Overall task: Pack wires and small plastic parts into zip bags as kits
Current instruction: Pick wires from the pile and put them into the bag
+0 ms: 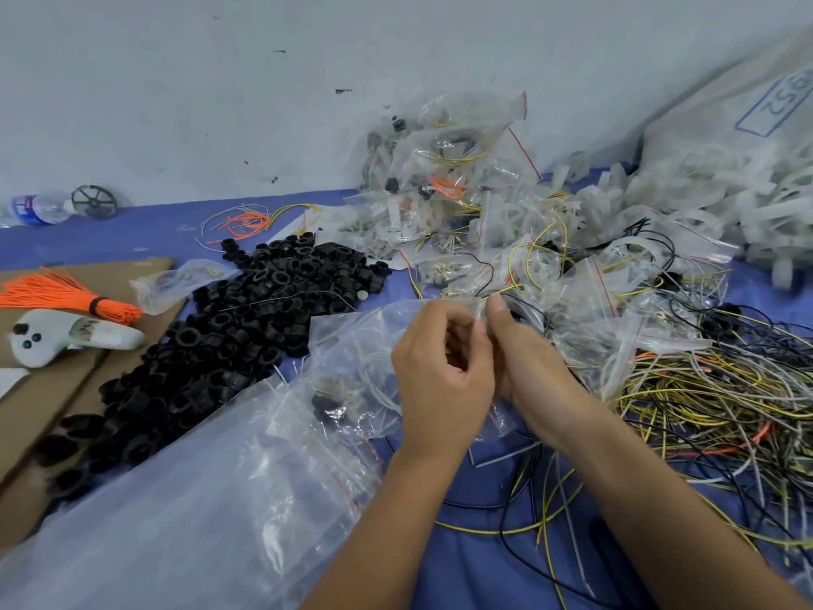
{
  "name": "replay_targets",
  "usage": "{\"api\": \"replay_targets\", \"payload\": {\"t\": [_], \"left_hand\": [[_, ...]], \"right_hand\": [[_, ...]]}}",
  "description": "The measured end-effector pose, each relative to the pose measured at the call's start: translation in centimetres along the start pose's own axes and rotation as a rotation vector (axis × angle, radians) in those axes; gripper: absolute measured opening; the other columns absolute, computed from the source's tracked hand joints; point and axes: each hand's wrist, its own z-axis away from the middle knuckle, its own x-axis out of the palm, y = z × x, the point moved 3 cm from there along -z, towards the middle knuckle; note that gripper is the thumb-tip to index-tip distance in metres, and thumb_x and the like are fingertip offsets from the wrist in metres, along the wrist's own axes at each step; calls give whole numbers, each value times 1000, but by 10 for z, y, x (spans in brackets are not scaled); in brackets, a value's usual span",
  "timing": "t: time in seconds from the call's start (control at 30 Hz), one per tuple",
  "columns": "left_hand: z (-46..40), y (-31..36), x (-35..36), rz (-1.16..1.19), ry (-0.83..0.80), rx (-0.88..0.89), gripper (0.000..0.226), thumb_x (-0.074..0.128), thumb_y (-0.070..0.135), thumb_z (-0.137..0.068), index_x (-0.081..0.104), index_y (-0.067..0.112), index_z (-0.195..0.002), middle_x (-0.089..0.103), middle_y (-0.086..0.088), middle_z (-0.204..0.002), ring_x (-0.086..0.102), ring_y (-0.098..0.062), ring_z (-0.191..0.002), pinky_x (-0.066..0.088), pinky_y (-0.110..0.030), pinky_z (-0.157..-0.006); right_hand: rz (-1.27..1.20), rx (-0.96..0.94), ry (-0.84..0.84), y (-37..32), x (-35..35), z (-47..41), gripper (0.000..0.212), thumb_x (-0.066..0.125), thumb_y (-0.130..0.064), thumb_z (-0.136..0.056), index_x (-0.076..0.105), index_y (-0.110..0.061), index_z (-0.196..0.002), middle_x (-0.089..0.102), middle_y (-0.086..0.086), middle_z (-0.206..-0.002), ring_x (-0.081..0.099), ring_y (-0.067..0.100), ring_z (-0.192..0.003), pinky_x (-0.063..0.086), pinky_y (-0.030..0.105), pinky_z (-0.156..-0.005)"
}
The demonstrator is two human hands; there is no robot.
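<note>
- Head view, the hands: the left hand [440,367] and the right hand [523,358] meet at the mouth of a small clear zip bag [365,345], both pinching its top edge with curled fingers; the bag hangs between them above the blue cloth [475,499], just right of the heap of black plastic rings [246,310]; a black part and some pale wire show through its film.
- Head view, risks: the seal may close only partway, since the film is thin and crumpled where the fingers pinch; a black wire [528,314] loops right at the bag mouth and could be trapped in the zip, leaving a gap; if the grip slips, the small parts would likely spill into the loose wires [704,402] to the right of the rings and be hard to find.
- Head view, surface and room: the blue cloth runs to a scuffed pale wall [220,103]; beyond the rings lies a pile of filled bags [448,178]; left of the rings, brown cardboard [53,389] carries a tied orange bundle [66,292]; nearer than the rings lies a large clear bag [154,499]; far left of them, against the wall, a water bottle [35,209] lies on its side.
</note>
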Motion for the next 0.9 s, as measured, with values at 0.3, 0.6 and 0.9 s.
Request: {"api": "replay_targets", "payload": {"t": [0.3,0.6,0.9], "left_hand": [[2,-8,5,-8,8,-130,16,67,16,-89,58,24,-79,63,12,-70,63,-10,-61,48,-19,-59],[-6,11,29,-157,-147,-93,15,69,26,-90,56,27,-84,61,11,-73,58,-7,-63,48,-32,-58],[-21,49,109,-419,-330,46,13,68,18,-84,62,14,-95,61,-6,-101,50,-30,-103,40,-41,-88]], "right_hand": [[-54,111,13,6,4,-3,58,35,-56,-104,81,-21,-101,77,5,-104,72,21,-102,51,36,-95],[576,-299,413,-46,-33,3,29,62,-23,-95,71,-7,-73,68,9,-66,66,25,-67,54,45,-65],[913,-371,802,-94,-104,6,21,62,-25,-92,78,-14,-83,74,2,-76,68,20,-75,53,33,-72]]}}
